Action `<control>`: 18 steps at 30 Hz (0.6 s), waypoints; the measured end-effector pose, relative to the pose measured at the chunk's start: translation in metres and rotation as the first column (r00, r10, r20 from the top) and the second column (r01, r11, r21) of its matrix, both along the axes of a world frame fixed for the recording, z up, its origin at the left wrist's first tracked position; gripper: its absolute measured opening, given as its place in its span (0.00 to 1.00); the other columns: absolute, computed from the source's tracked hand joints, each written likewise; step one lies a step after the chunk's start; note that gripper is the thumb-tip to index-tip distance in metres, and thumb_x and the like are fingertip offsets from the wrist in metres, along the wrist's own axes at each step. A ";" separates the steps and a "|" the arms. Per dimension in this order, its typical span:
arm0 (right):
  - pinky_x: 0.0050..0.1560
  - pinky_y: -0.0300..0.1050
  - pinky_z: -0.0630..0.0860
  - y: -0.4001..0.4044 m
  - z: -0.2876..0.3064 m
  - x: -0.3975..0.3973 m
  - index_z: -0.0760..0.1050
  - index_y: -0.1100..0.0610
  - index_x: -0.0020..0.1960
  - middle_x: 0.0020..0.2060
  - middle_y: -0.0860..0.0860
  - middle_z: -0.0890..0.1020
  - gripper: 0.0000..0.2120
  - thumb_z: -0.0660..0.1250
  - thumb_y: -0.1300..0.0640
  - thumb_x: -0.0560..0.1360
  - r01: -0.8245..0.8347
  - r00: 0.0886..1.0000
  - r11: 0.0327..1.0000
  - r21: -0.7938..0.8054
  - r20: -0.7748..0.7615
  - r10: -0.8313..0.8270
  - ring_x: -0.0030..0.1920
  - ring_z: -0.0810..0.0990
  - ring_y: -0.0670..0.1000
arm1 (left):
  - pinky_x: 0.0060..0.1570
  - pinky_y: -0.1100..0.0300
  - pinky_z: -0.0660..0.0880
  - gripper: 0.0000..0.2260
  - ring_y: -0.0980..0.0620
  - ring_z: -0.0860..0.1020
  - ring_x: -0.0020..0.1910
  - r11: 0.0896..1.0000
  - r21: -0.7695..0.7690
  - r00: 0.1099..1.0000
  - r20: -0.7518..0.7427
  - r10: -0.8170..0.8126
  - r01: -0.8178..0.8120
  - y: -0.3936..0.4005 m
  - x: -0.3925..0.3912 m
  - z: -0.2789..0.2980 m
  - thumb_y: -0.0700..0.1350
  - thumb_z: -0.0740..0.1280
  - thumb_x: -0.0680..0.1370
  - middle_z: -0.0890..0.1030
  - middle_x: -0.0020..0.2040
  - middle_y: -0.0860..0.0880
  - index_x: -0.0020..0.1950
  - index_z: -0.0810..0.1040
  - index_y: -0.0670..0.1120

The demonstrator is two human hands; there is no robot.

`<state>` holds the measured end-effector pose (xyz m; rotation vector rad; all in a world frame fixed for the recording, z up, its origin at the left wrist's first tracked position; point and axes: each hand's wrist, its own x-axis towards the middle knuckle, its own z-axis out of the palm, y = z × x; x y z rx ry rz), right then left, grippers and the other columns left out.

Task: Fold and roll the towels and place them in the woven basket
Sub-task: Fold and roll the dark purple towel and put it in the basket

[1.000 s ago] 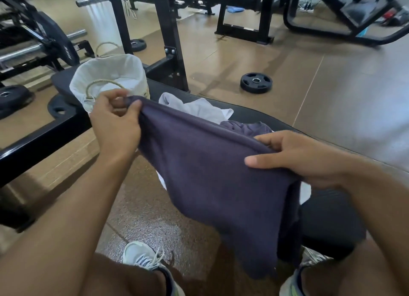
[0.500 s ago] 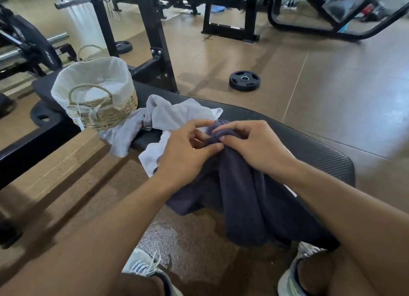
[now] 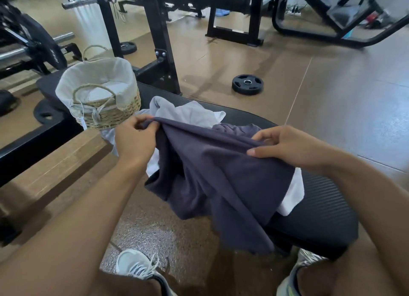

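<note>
Head view shows no readable writing. Left hand (image 3: 135,138) and right hand (image 3: 285,145) pinch the dark towel (image 3: 221,174), its top edge stretched sideways near the woven basket (image 3: 99,92).

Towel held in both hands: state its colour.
Dark purple-grey, plain, no pattern: the towel, head view.
</note>
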<state>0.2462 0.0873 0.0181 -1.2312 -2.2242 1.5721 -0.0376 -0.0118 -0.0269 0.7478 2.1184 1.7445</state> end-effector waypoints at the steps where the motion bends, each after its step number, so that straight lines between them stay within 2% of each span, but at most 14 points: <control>1: 0.50 0.52 0.75 0.001 -0.001 0.001 0.84 0.56 0.49 0.44 0.54 0.88 0.06 0.76 0.55 0.74 0.087 0.995 0.996 -0.017 -0.053 -0.087 0.43 0.83 0.52 | 0.43 0.56 0.76 0.07 0.57 0.79 0.36 1.000 0.006 1.000 0.022 -0.007 0.007 -0.001 -0.001 -0.001 0.39 0.74 0.74 0.83 0.39 0.53 0.44 0.82 0.52; 2: 0.50 0.53 0.75 0.002 -0.002 0.000 0.84 0.55 0.49 0.43 0.54 0.87 0.05 0.76 0.55 0.74 0.184 0.973 0.982 -0.050 -0.130 -0.190 0.43 0.82 0.53 | 0.44 0.55 0.78 0.07 0.56 0.80 0.38 0.999 0.014 0.999 0.036 -0.030 0.029 -0.001 0.000 -0.002 0.39 0.75 0.74 0.83 0.41 0.52 0.47 0.82 0.50; 4: 0.49 0.51 0.78 0.003 -0.002 -0.005 0.83 0.53 0.52 0.43 0.54 0.86 0.06 0.75 0.57 0.75 0.370 0.866 0.913 -0.170 -0.293 -0.405 0.43 0.82 0.52 | 0.49 0.53 0.82 0.09 0.54 0.83 0.43 0.997 0.033 0.996 0.051 -0.071 0.069 -0.001 0.007 0.001 0.39 0.76 0.73 0.84 0.43 0.50 0.52 0.82 0.46; 6: 0.41 0.44 0.80 0.004 0.000 -0.010 0.81 0.51 0.57 0.42 0.54 0.85 0.10 0.73 0.59 0.77 0.454 0.755 0.856 -0.246 -0.405 -0.517 0.40 0.83 0.51 | 0.51 0.51 0.82 0.08 0.56 0.83 0.42 0.993 0.055 0.993 0.042 -0.108 0.105 -0.001 0.017 0.005 0.39 0.76 0.74 0.84 0.42 0.52 0.50 0.82 0.47; 7: 0.39 0.42 0.80 0.002 0.001 -0.012 0.80 0.50 0.58 0.42 0.53 0.85 0.10 0.72 0.59 0.78 0.449 0.744 0.858 -0.249 -0.428 -0.513 0.39 0.82 0.50 | 0.51 0.51 0.82 0.07 0.58 0.83 0.41 0.989 0.045 0.990 0.027 -0.140 0.139 -0.001 0.022 0.007 0.40 0.76 0.74 0.84 0.40 0.54 0.47 0.81 0.49; 9: 0.42 0.43 0.79 -0.008 -0.001 -0.018 0.82 0.50 0.56 0.42 0.53 0.85 0.09 0.69 0.62 0.79 0.357 0.801 0.910 -0.212 -0.431 -0.415 0.42 0.81 0.51 | 0.47 0.57 0.81 0.07 0.62 0.82 0.37 0.972 -0.012 0.973 -0.001 -0.233 0.233 -0.002 0.035 0.007 0.41 0.77 0.73 0.84 0.35 0.56 0.42 0.80 0.51; 11: 0.45 0.45 0.77 -0.022 -0.007 -0.028 0.83 0.53 0.54 0.45 0.56 0.83 0.11 0.65 0.64 0.81 0.220 0.876 0.955 -0.200 -0.391 -0.284 0.45 0.79 0.54 | 0.42 0.61 0.78 0.07 0.62 0.81 0.34 0.937 -0.055 0.938 0.001 -0.345 0.345 -0.006 0.050 0.004 0.43 0.77 0.73 0.85 0.34 0.55 0.41 0.80 0.50; 13: 0.41 0.45 0.79 -0.032 -0.010 -0.037 0.82 0.56 0.59 0.47 0.60 0.80 0.17 0.58 0.70 0.81 0.096 0.917 0.964 -0.247 -0.356 -0.182 0.44 0.79 0.55 | 0.41 0.62 0.78 0.05 0.60 0.82 0.34 0.900 -0.078 0.902 -0.004 -0.431 0.430 -0.010 0.060 0.002 0.43 0.77 0.74 0.86 0.37 0.52 0.42 0.81 0.49; 15: 0.40 0.41 0.81 -0.038 -0.013 -0.040 0.77 0.58 0.65 0.47 0.60 0.81 0.25 0.54 0.77 0.78 0.003 0.932 0.967 -0.256 -0.349 -0.096 0.42 0.83 0.48 | 0.41 0.63 0.77 0.04 0.60 0.82 0.36 0.879 -0.090 0.882 -0.013 -0.472 0.469 -0.012 0.065 0.001 0.43 0.76 0.74 0.87 0.39 0.51 0.43 0.81 0.48; 16: 0.41 0.37 0.80 -0.039 -0.016 -0.040 0.75 0.57 0.68 0.46 0.58 0.82 0.27 0.54 0.78 0.77 -0.027 0.944 0.985 -0.171 -0.327 -0.031 0.40 0.83 0.44 | 0.42 0.61 0.77 0.04 0.60 0.82 0.37 0.875 -0.091 0.878 0.000 -0.478 0.476 -0.013 0.064 0.001 0.43 0.76 0.74 0.87 0.40 0.51 0.44 0.82 0.47; 18: 0.43 0.31 0.74 -0.040 -0.021 -0.038 0.73 0.49 0.70 0.42 0.49 0.84 0.29 0.62 0.73 0.75 -0.048 0.986 0.976 0.212 -0.146 0.080 0.37 0.81 0.39 | 0.43 0.53 0.81 0.04 0.56 0.83 0.39 0.872 -0.084 0.876 0.063 -0.478 0.482 -0.015 0.064 -0.002 0.42 0.76 0.75 0.87 0.41 0.49 0.44 0.82 0.48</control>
